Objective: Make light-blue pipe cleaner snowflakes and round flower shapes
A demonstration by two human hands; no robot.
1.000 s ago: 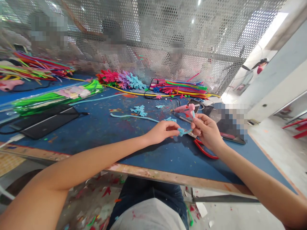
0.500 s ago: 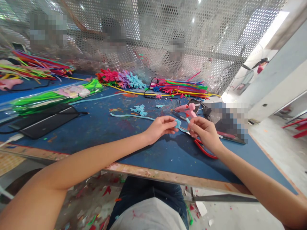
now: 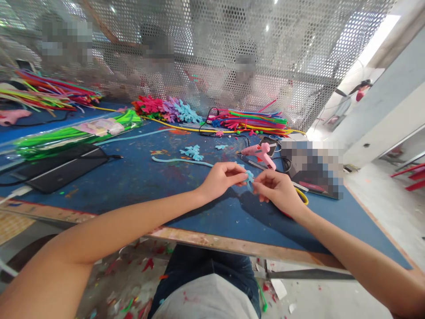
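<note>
Between the thumb and fingers of my left hand (image 3: 223, 179) is a light blue pipe cleaner (image 3: 249, 176), bent into small loops. My right hand (image 3: 277, 188) is closed in a pinch at its right side, close to the left fingertips. A long pale blue stem (image 3: 181, 160) runs leftward over the table from behind my left hand. Partly covered by my right hand are scissors (image 3: 303, 196) with red and yellow handles. Beyond the hands lies a pink glue gun (image 3: 260, 150). A finished-looking blue branched piece (image 3: 193, 152) and a smaller blue one (image 3: 221, 147) lie farther back.
On the blue table (image 3: 133, 190) lie a bag of green stems (image 3: 79, 133), a black device (image 3: 66, 168) with cables, and bundled coloured stems (image 3: 252, 120). Red, purple and blue branched pieces (image 3: 169, 110) are heaped by the perforated metal screen (image 3: 206, 53). People show dimly behind it.
My right hand has moved slightly left and down, bringing its fingertips up to the blue loops. The scissors under it have shifted, with a yellow handle part now showing.
</note>
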